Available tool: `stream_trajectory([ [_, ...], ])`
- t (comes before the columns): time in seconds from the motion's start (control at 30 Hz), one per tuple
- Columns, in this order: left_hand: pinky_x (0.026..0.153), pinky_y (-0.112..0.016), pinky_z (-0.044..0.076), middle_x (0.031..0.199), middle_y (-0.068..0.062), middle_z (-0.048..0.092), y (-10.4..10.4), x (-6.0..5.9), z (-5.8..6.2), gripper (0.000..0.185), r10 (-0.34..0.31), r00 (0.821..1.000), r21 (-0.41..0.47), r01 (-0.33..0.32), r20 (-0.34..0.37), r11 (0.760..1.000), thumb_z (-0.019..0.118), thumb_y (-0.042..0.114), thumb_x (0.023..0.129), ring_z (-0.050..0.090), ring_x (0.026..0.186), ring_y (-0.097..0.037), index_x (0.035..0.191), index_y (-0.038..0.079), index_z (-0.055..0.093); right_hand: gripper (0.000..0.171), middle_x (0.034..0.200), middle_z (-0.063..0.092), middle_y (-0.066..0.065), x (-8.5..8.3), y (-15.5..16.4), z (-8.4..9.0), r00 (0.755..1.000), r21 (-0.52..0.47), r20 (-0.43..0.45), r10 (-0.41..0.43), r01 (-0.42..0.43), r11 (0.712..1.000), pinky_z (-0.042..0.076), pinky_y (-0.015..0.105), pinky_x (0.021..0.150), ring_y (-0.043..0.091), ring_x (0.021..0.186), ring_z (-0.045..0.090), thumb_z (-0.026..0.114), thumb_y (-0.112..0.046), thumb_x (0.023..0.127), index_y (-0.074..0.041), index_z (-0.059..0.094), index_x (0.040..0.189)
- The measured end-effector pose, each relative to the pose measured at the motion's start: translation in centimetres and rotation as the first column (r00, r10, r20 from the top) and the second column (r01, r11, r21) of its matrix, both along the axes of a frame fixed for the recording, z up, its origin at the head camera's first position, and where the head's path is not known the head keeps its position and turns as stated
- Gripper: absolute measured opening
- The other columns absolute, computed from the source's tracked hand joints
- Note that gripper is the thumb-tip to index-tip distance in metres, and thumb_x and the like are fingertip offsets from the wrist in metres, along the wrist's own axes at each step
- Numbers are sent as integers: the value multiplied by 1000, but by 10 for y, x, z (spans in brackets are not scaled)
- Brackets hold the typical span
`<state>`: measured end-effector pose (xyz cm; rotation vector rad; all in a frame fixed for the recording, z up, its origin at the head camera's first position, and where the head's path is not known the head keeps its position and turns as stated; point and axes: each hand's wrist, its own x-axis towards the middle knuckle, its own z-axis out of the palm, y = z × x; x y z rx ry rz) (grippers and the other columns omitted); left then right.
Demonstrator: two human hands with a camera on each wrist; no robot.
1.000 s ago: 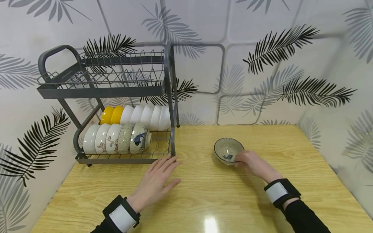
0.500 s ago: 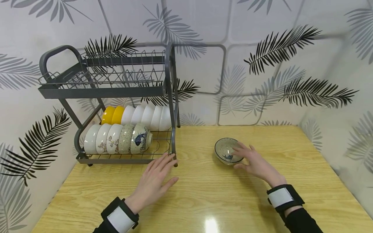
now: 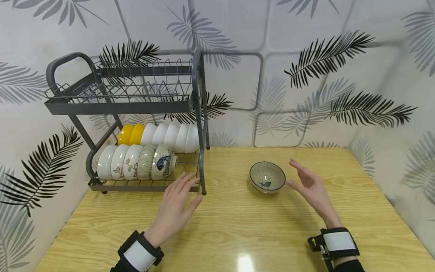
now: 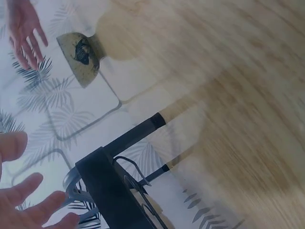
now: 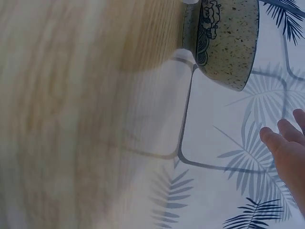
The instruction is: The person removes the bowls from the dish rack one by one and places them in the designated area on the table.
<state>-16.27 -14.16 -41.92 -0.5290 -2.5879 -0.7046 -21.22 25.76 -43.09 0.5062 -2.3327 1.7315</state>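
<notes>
table [image 3: 238, 226]: wood, w/ rack far left
rack [image 3: 122, 107]: 2 tiers, bowls in lower
bowl [image 3: 267, 177]: upright, mid table, right of rack
L hand [image 3: 176, 206]: fingers wide, near rack front
R hand [image 3: 310, 187]: wide, just right of bowl, apart

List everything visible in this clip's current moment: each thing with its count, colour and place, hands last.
Speckled bowl: 1, beige with a blue fish inside, upright on the table, between the rack and the right hand, touched by neither.
Dish rack: 1, dark grey, two tiers, at the table's back left; no dishes visible on the upper tier.
Racked bowls: two rows on the lower tier, on their sides; front row 5, white and patterned; back row 2 yellow, the rest white, count unclear.
Table: 1, light wood.
Wall: leaf-patterned, grey and black, behind.
Left hand: fingers straight, in front of the rack's front right corner.
Right hand: open, raised, right of the bowl.
</notes>
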Motion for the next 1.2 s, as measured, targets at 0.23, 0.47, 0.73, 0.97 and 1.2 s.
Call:
stream_trajectory([
  [0.23,112,-72,32,152,-19,48,-1,-6,4,45,63,991,144,-45,-122,988,70,20,94,35,147,-45,135,5,59,57,156,49,-5,1,1,-4,1000,-145,-13,-6,4,989,38,7,110,-13,133,46,64,-2,97,4,43,149],
  [0.47,108,-80,26,156,-24,38,-9,-12,6,45,162,975,229,-125,-153,965,71,18,93,24,150,-49,133,5,58,52,154,51,-4,-4,-1,-5,1000,-167,-10,-30,28,986,40,7,107,-13,131,48,60,-8,101,5,44,148],
  [0.73,102,-76,34,155,-29,34,-22,-20,6,52,232,963,300,-181,-141,936,72,14,91,29,145,-51,137,1,53,49,158,42,18,-7,-3,-5,994,-63,23,-103,105,993,40,2,100,-12,131,47,53,-20,106,-4,44,151],
  [0.97,104,-74,35,156,-28,33,-29,-24,11,53,255,965,331,-220,-66,918,70,12,92,32,142,-50,141,3,50,49,155,49,5,-8,-3,-8,992,-77,34,-122,124,989,40,2,100,-10,130,47,51,-23,107,-4,44,151],
  [1.2,102,-75,36,157,-27,30,-33,-26,18,51,264,964,368,-250,13,895,68,13,94,28,144,-50,141,4,49,48,147,53,-11,-8,-2,-9,991,-99,28,-128,130,987,40,2,100,-10,130,47,50,-23,107,-3,44,151],
])
